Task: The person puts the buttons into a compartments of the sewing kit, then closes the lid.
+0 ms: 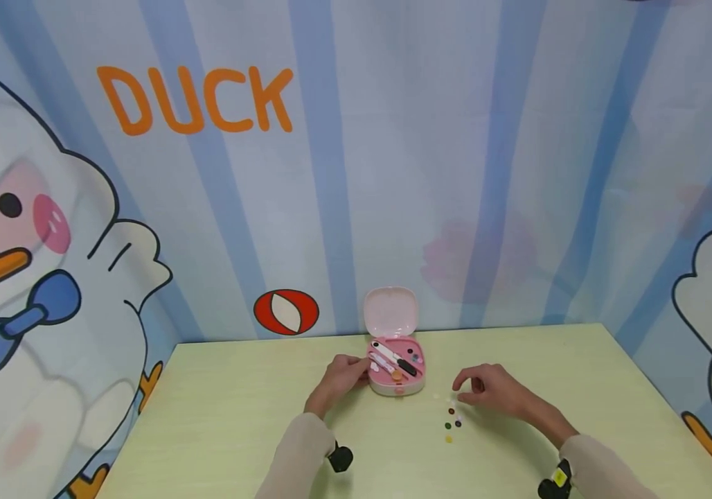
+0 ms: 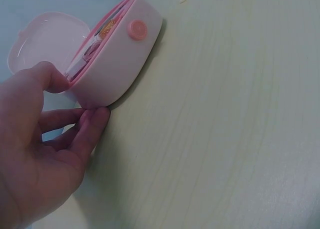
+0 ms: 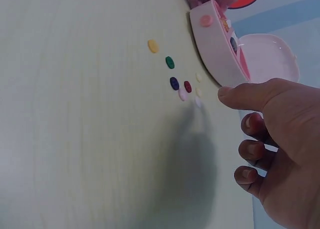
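A small pink sewing box (image 1: 381,389) stands with its lid (image 1: 391,312) raised at the back of the table. My left hand (image 1: 339,381) grips its left end, thumb on the rim and fingers low against the outside wall. In the box lie a white tool with a black end (image 1: 396,357) and several small items. To the right, my right hand (image 1: 493,391) hovers over the table with loosely bent fingers and nothing between them. Below it are scattered buttons: yellow (image 3: 153,46), green (image 3: 170,62), dark blue (image 3: 174,83), red (image 3: 188,86), pink (image 3: 183,94) and several pale ones.
A pale wood-grain table (image 1: 219,430) carries everything. Right behind its back edge hangs a blue-striped cloth (image 1: 387,173) printed with ducks. Each wrist wears a small black camera, the left one (image 1: 341,458) close over the table.
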The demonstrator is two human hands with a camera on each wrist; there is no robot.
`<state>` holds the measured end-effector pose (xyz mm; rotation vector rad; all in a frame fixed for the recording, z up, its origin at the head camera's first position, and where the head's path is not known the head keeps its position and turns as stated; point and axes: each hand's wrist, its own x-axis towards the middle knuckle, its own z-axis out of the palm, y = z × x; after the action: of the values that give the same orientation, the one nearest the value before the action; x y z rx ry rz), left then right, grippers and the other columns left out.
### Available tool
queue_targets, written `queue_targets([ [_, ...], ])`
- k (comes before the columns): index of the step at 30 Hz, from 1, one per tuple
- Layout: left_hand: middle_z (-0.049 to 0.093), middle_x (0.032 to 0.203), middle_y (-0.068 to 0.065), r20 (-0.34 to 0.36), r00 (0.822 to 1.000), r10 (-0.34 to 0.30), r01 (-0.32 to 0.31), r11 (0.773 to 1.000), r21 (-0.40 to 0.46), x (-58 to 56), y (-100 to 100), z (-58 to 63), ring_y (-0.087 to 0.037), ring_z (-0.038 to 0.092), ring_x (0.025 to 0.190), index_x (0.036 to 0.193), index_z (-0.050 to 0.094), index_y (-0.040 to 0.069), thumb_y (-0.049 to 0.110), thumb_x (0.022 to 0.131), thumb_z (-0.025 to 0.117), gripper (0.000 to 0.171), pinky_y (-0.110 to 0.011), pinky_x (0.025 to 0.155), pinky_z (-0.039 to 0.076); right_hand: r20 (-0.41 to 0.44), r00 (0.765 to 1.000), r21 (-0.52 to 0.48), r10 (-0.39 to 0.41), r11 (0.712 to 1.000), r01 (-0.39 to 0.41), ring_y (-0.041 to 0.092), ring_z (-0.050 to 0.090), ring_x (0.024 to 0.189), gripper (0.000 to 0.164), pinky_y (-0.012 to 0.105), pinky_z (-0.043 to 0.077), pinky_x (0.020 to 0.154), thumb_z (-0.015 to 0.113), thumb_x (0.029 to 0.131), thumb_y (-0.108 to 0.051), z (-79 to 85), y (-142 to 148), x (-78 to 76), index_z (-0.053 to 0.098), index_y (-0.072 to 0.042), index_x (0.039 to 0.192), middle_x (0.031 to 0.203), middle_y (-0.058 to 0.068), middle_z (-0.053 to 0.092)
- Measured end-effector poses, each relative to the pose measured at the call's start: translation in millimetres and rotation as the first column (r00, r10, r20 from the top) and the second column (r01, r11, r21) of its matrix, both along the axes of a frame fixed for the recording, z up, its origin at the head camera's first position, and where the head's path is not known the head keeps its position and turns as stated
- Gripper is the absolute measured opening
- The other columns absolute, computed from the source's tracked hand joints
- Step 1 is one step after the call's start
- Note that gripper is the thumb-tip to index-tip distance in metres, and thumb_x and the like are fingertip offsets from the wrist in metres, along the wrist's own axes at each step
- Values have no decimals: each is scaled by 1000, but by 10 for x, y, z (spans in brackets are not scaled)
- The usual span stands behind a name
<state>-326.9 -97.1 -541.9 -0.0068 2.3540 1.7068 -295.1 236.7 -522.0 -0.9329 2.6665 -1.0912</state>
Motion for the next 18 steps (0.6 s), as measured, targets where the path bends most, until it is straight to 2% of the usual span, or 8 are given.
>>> queue_targets([
  [7,73,107,-13,-8,1000,0,0,1000,14,6,-12,15,-20,71,96,125,67,-11,23,105,60,41,-37,93,59,0,1000,36,-4,999,4,1,40,58,11,21,36,56,76,92,-8,-145,-19,20,77,-11,102,64,-12,48],
  [12,73,107,-12,-4,1000,-1,1,1000,15,-2,-9,3,-19,70,95,126,67,-11,23,105,59,41,-36,93,59,43,999,53,-25,998,23,4,42,59,12,23,36,56,75,94,-10,-196,-59,4,76,-11,105,67,-8,51],
  [18,73,108,-11,-2,1000,-8,8,1000,13,2,-9,-1,-18,69,96,127,66,-10,24,106,58,41,-35,93,59,32,999,68,-30,997,28,4,43,60,9,23,38,57,73,95,-10,-238,-80,-20,77,-14,102,68,-9,55],
])
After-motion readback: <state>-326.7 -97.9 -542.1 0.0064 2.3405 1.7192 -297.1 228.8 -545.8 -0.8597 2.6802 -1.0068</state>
